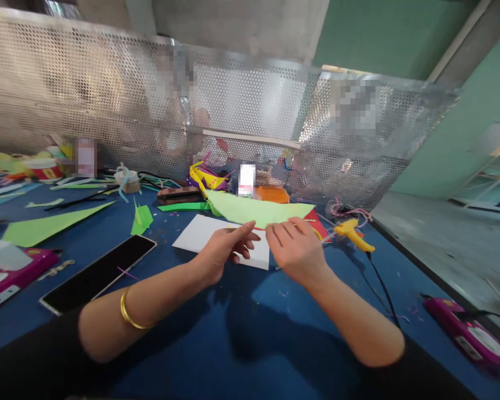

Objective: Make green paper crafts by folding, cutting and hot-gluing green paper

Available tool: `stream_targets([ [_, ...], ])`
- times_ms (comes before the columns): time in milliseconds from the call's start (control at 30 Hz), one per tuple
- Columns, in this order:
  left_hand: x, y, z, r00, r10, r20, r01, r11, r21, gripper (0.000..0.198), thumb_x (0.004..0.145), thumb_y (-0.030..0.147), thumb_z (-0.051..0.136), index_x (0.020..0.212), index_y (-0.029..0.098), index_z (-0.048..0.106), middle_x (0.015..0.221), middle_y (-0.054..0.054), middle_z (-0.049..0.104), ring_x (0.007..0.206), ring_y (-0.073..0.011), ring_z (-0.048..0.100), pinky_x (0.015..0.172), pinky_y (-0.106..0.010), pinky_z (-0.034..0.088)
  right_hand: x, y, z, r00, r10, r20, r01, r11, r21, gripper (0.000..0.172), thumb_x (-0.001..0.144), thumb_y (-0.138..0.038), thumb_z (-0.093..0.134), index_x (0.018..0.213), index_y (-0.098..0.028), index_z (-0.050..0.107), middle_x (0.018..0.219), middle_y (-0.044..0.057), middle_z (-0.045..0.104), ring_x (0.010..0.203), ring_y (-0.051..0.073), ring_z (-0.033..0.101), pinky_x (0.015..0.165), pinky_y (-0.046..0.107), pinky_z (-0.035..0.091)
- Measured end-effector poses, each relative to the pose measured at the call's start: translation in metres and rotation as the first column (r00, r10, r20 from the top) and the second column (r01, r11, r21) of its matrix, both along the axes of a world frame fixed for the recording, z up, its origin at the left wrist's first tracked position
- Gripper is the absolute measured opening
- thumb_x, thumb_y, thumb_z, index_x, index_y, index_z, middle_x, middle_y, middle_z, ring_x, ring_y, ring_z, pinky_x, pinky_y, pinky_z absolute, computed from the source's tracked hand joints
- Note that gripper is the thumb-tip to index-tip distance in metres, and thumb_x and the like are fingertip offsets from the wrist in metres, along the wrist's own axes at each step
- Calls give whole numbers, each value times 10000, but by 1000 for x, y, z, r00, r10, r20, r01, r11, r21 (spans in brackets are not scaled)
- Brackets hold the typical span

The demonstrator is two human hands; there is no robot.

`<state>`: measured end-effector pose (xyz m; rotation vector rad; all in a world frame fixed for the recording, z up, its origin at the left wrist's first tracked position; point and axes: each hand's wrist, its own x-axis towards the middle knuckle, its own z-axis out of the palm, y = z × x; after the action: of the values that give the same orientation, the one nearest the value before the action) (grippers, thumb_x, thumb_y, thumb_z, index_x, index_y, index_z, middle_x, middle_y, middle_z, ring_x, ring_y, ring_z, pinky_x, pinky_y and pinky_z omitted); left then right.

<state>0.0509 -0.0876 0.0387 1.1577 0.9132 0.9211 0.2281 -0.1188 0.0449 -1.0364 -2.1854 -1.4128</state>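
My left hand (227,247) is raised above a white sheet of paper (195,233), its fingers loosely bent and apart with nothing visible in them. Close beside it, my right hand (295,250) is closed, fingers curled inward. What it holds, if anything, is hidden; a thin pale strip shows by its knuckles. Just beyond both hands lies a light green paper piece (258,210) with a curved lower edge. Red paper (321,226) peeks out behind my right hand. A yellow hot glue gun (354,233) rests right of that hand, its black cord trailing toward me.
A black phone (100,272) and green paper pieces (54,225) lie on the blue table at left. Magenta devices sit at left (19,278) and right (469,333). An orange tray (273,194) and craft scraps line the perforated metal screen (250,105).
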Motion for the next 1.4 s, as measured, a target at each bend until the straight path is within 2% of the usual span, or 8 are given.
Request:
stream_targets([
  [167,1,22,-37,981,192,27,-182,960,-214,331,532,381,831,561,107,648,520,-28,598,452,-93,489,437,-211,275,-6,16,-44,991,129,28,-127,989,-73,218,894,-74,489,1010,-57,674,895,124,720,821,208,614,863,391,412],
  [300,-1,27,-45,962,269,52,-257,951,-172,331,551,395,820,552,120,636,527,-22,605,471,-93,489,456,-220,303,-3,15,-56,913,171,-370,-239,960,-146,219,904,-122,509,1076,-96,642,1022,123,713,1004,234,604,915,393,396],
  [367,-2,27,-44,953,292,77,-281,951,-132,337,584,413,807,542,128,632,543,-14,606,491,-86,485,468,-219,312,-2,15,-56,731,60,-680,-295,926,-235,166,911,-224,531,975,-136,656,943,102,714,961,230,615,864,374,422],
  [433,-2,25,-42,953,287,94,-277,955,-109,332,605,412,800,539,133,633,551,-10,605,500,-86,486,472,-221,316,-4,16,-55,437,-190,-879,-438,809,-392,204,891,-333,554,850,-162,656,827,71,705,817,209,629,757,343,452],
  [567,2,14,-43,971,224,86,-218,973,-71,316,635,405,784,543,140,640,545,-13,600,499,-102,492,461,-231,308,-15,17,-56,-53,-616,-786,-807,490,-329,269,748,-417,680,819,-158,683,756,48,707,699,182,612,641,299,443],
  [767,8,3,-44,987,156,-26,-155,987,38,323,684,427,743,560,146,643,543,-14,593,523,-116,501,481,-235,331,-26,12,-59,-365,-673,-643,-839,538,-87,291,610,-371,795,799,-163,720,701,14,686,658,151,588,623,279,415],
  [1200,7,3,-46,978,209,1,-207,967,148,267,654,342,755,532,175,586,484,42,518,504,-109,442,506,-250,333,-25,14,-60,-330,-658,-677,-866,497,-61,246,665,-393,722,739,-158,711,628,33,701,655,171,623,638,290,418],
  [1400,5,4,-44,978,207,-18,-202,968,148,309,658,353,756,491,173,569,475,37,518,497,-104,440,514,-255,334,-18,16,-61,-325,-658,-679,-819,555,-146,249,630,-389,762,658,-150,697,587,26,678,563,134,550,595,279,382],
])
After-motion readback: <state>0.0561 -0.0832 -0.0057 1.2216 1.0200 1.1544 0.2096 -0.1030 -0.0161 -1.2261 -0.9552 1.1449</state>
